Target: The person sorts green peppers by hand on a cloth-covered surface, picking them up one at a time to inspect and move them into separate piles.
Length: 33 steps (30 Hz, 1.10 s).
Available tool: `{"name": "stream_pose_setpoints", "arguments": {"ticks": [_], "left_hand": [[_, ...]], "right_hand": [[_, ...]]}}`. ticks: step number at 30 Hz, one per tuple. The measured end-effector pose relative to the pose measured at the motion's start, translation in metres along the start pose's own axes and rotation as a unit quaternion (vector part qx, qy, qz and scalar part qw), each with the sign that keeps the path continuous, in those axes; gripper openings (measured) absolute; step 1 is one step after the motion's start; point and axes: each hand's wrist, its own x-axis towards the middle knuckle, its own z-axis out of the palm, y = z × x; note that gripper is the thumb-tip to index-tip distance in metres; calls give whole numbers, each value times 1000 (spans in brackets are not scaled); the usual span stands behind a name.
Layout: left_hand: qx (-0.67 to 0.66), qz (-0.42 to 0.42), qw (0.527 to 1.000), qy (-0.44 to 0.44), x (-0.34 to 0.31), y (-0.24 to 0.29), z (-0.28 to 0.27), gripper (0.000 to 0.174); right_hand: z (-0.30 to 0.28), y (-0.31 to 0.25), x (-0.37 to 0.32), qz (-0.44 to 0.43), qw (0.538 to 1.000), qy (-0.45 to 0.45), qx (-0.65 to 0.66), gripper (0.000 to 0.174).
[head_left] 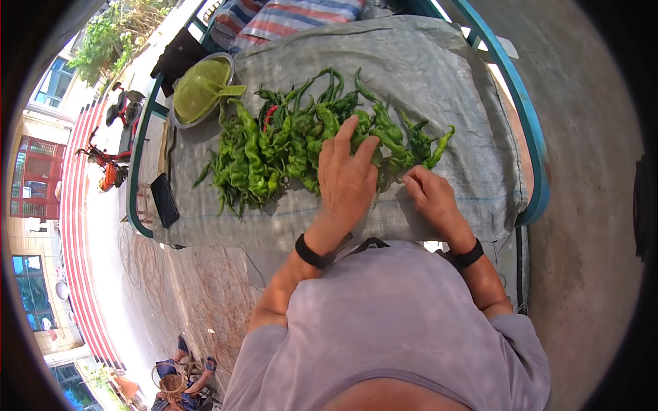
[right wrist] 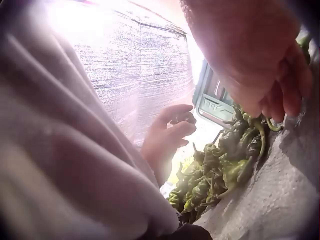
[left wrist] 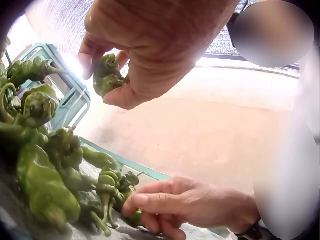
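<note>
My left hand (head_left: 343,171) is above the front of a pile of green peppers (head_left: 257,151) on a grey woven sheet. In the left wrist view it holds a short, crinkled green pepper (left wrist: 106,76) between fingers and thumb. My right hand (head_left: 435,202) is low at the pile's right front edge with its fingers bent. Seen from the left wrist, the right hand's fingertips (left wrist: 131,204) are right at the outermost peppers; I cannot tell whether they pinch one. One red pepper (head_left: 269,117) lies among the green ones.
A yellow-green strainer (head_left: 202,89) sits in a metal bowl (head_left: 179,124) at the back left. A dark phone (head_left: 164,200) lies at the left edge of the grey sheet (head_left: 439,75). Teal rails (head_left: 538,161) border the surface. Striped bags (head_left: 295,22) stand behind; a person (head_left: 184,380) sits at lower left.
</note>
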Motion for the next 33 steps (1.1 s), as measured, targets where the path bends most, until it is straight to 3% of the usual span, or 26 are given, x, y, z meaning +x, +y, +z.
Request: {"name": "stream_pose_setpoints", "arguments": {"ticks": [5, 7, 11, 13, 18, 22, 26, 30, 33], "left_hand": [[51, 35, 998, -9, 14, -23, 4, 49], [102, 45, 993, -35, 12, -33, 13, 48], [82, 18, 996, -44, 7, -35, 22, 40], [99, 35, 993, -55, 6, -31, 18, 39], [-2, 21, 999, -25, 2, -15, 11, 34], [5, 31, 1000, -4, -1, -2, 7, 32], [-87, 56, 994, -36, -4, 0, 14, 33], [-170, 49, 983, -46, -8, 14, 21, 51], [-231, 22, 969, -84, -9, 28, 15, 66]], "right_hand": [[10, 2, 0, -9, 987, 46, -154, 23], [15, 3, 5, 8, 982, 24, -187, 25], [25, 8, 11, 32, 979, 5, -200, 26], [26, 11, 11, 30, 983, 16, -182, 24], [13, 1, 2, 8, 996, 71, -52, 17], [3, 8, 0, 4, 987, 150, 60, 13], [-7, 5, -6, -10, 972, 189, 141, 10], [-15, -6, -17, -121, 965, 207, 108, 13], [-26, -15, -26, -159, 968, 141, 133, 14]]}}
